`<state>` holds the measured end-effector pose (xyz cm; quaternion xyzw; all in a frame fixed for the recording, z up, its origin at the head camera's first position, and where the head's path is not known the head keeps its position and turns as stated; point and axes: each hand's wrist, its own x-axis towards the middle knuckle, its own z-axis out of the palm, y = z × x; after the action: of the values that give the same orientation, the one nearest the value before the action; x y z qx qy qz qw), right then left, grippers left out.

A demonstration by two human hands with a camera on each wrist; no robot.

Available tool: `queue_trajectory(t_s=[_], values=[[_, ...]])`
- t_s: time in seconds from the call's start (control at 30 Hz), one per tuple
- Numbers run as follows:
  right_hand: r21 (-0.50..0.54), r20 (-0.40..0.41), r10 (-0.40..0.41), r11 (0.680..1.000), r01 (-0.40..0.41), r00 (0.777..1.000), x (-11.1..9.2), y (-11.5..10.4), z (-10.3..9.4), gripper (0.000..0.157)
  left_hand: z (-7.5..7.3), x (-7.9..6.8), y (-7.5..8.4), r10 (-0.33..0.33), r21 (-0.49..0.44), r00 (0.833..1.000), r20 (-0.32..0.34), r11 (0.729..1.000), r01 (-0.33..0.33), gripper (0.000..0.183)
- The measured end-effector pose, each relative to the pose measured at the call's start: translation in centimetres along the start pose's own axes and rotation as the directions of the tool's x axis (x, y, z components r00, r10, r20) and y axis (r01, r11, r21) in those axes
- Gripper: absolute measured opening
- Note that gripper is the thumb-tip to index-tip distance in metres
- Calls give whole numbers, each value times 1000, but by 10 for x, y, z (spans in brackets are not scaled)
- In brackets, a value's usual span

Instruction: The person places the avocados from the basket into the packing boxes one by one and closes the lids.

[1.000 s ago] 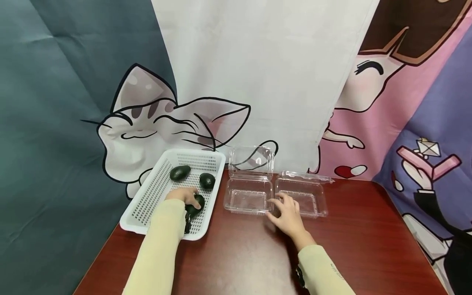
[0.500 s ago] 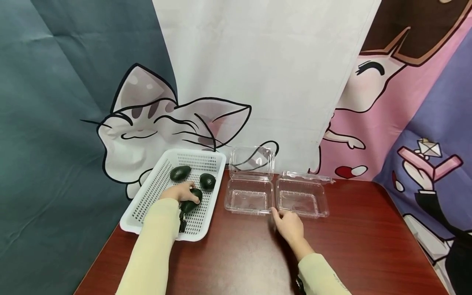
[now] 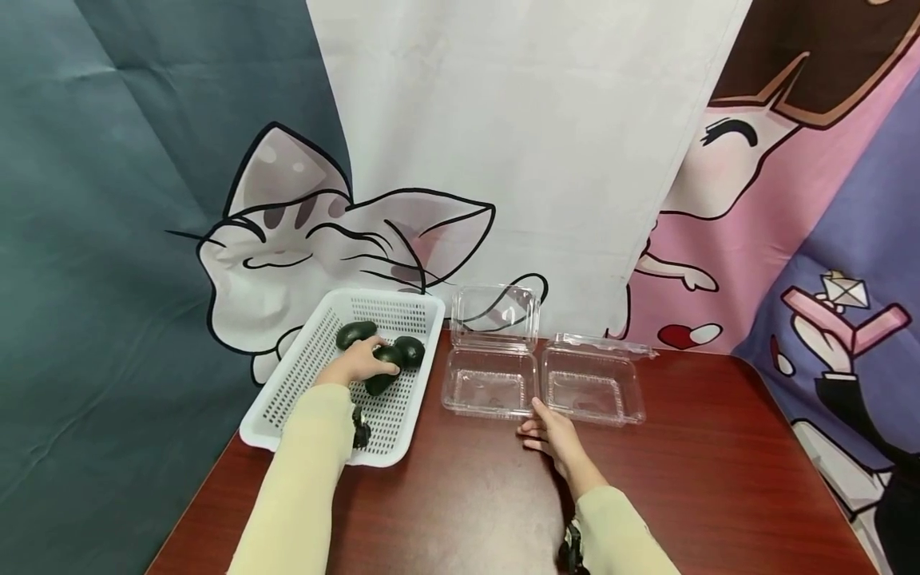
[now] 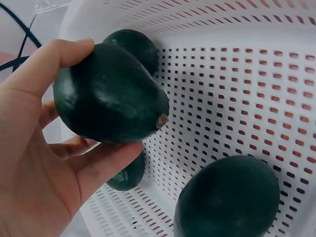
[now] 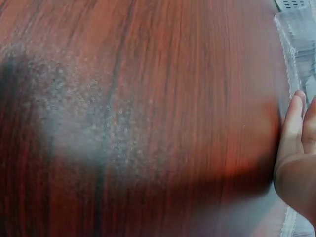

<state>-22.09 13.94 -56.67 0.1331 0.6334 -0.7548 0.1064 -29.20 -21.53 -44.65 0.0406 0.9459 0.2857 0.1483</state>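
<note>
In the head view my left hand (image 3: 355, 363) is inside the white basket (image 3: 259, 423), gripping a dark green avocado (image 4: 111, 94) between thumb and fingers. The left wrist view shows its stem end facing right and the fruit raised above the basket floor. Several other avocados lie around it, including one at the back (image 3: 355, 334), one to the right (image 3: 410, 351) and one below the held one (image 3: 379, 384). My right hand (image 3: 561, 443) is by the front corner of the left clear clamshell box (image 3: 490, 391); its fingers look relaxed, with nothing between them, and contact is unclear.
A second clear clamshell box (image 3: 592, 387) stands directly right of the first, and both lids are raised. The reddish-brown table (image 3: 460, 495) reaches back to a printed cloth backdrop (image 3: 561, 144). The basket stands at the table's left side.
My left hand has moved farther back in the basket with an avocado, exposing another below it. My right hand has come down to the box's front corner from above the boxes.
</note>
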Motion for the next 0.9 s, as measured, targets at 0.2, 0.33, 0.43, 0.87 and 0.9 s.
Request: queue_trajectory(t_s=[0.2, 0.33, 0.43, 0.87, 0.9], values=[[69, 52, -57, 996, 53, 997, 5, 5, -7, 38, -4, 3, 4, 49, -35, 998, -36, 998, -50, 69], [84, 90, -86, 993, 78, 992, 6, 8, -12, 32, -6, 5, 11, 89, -27, 994, -59, 996, -91, 71], [82, 121, -92, 993, 82, 988, 6, 10, -15, 30, -7, 5, 14, 81, -33, 995, -64, 996, -83, 71], [101, 62, -133, 987, 126, 989, 5, 13, -16, 21, -3, 9, 14, 100, -119, 993, -61, 987, -106, 72], [104, 60, -140, 986, 133, 988, 5, 13, -15, 21, -3, 10, 15, 109, -115, 992, -62, 987, -116, 72]])
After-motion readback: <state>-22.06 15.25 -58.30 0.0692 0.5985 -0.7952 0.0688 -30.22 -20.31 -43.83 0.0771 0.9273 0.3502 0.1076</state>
